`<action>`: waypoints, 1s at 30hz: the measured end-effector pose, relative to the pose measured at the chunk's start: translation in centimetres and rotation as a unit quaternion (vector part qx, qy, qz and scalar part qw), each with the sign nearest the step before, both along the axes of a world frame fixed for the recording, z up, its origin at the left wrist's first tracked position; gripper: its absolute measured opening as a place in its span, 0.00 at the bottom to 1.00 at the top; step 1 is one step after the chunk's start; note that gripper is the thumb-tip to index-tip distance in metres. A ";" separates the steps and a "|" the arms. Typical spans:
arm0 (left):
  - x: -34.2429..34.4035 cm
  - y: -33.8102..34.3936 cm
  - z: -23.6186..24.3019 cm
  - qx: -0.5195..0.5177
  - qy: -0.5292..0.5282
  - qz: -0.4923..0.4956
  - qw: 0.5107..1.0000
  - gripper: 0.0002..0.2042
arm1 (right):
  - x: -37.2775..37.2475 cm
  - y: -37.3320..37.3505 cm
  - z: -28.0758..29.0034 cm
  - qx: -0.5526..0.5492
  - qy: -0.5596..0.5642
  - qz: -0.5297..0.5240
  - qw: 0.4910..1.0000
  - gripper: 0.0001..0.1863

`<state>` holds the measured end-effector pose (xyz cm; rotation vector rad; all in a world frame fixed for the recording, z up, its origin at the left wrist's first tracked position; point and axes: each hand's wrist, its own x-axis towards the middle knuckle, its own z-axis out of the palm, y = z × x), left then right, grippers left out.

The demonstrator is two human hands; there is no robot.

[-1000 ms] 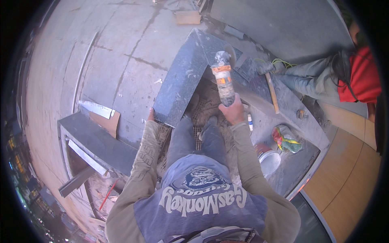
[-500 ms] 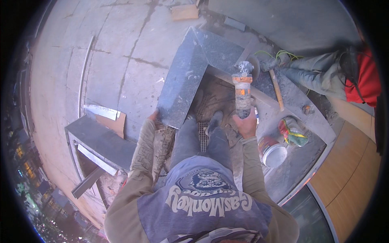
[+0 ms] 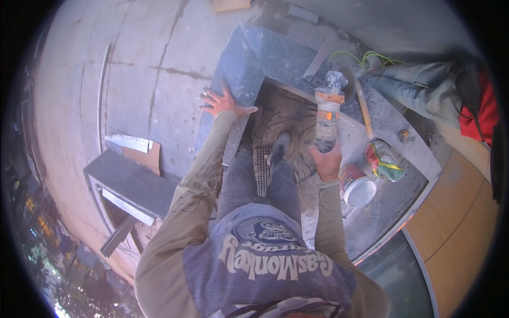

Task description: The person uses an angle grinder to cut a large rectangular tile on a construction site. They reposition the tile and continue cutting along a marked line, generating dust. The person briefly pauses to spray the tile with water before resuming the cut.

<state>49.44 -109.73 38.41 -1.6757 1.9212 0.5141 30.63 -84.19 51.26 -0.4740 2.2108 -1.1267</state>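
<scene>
My left hand (image 3: 225,102) lies with fingers spread on the left slab (image 3: 239,59) of a grey stone corner. A second slab (image 3: 281,53) joins it at the far side. The fingers of my right hand (image 3: 327,162) wrap round the near end of a dusty angle grinder (image 3: 327,117) with an orange band. Its head points away from me, beside the corner's right edge. A round disc shows partly behind the head. Between the slabs and my legs is a dirt-floored opening (image 3: 291,108) with a piece of mesh (image 3: 261,175).
A hammer (image 3: 364,111), a white-lidded bucket (image 3: 360,192) and a colourful cloth or glove (image 3: 386,163) lie right. Another person's jeans-clad legs (image 3: 419,85) stretch in beyond, near a green cable (image 3: 371,54). At left stand a dark slab box (image 3: 132,177) and a long strip (image 3: 102,90).
My left hand has moved from the slab's near end farther up onto its face, fingers now spread. My right hand still holds the grinder, and the view has shifted slightly.
</scene>
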 end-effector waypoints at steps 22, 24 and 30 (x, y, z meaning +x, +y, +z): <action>-3.1 -0.9 -0.4 0.007 -0.020 0.040 0.999 0.81 | -3.7 -3.4 -3.0 -0.007 -0.027 0.034 0.999 0.29; -3.0 -0.9 -0.3 0.002 -0.018 0.030 0.999 0.82 | -3.6 -3.7 -3.1 -0.003 -0.024 0.040 0.999 0.30; -3.0 -1.1 0.1 0.002 -0.028 0.008 1.000 0.81 | -3.4 -4.8 -2.6 0.022 -0.052 0.038 0.998 0.31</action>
